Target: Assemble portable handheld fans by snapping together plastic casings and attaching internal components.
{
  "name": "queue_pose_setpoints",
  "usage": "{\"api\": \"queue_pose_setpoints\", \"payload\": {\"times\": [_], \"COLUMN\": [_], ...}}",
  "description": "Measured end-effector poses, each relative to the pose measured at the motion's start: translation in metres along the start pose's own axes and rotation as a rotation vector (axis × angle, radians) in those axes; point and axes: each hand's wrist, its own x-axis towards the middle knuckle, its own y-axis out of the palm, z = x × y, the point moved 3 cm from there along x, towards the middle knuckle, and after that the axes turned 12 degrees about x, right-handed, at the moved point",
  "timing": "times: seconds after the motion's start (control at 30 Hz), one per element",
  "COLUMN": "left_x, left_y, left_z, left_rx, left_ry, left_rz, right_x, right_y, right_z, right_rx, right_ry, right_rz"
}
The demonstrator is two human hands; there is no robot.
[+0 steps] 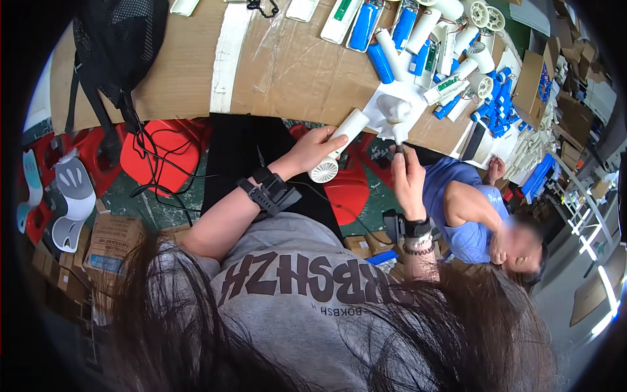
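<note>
My left hand [312,151] is closed around a white plastic tube-shaped casing [353,124], with a round slotted grille [324,171] at its near end. It is held just off the table's front edge. My right hand [409,181] grips a thin stick-like tool [399,146] with a dark handle, pointing away from me. The tool's tip meets a soft white lump of paste [393,108] over a white sheet [374,111]; the tip's exact shape is hidden by the paste.
The cardboard-covered table [287,78] holds blue battery packs [364,27], white casings and green circuit boards at the far right. A black mesh bag [121,49] with cables lies far left. Red stools [160,157] stand below. A person in blue [467,202] sits to my right.
</note>
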Motion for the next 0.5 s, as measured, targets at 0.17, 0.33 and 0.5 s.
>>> {"api": "queue_pose_setpoints", "payload": {"times": [0.17,0.33,0.5], "left_x": [-0.015,-0.053,-0.081], "left_y": [-0.01,-0.025,-0.022], "left_z": [-0.011,-0.05,-0.134], "left_rx": [0.018,0.169,0.789], "left_ry": [0.0,-0.029,0.217], "left_rz": [0.005,0.089,-0.094], "right_x": [0.035,0.073,0.077], "right_y": [-0.004,0.006,0.016], "right_z": [0.005,0.029,0.057], "right_rx": [-0.193,-0.488,-0.387], "right_ry": [-0.313,-0.612,-0.792], "right_rz": [-0.008,0.156,-0.127]}}
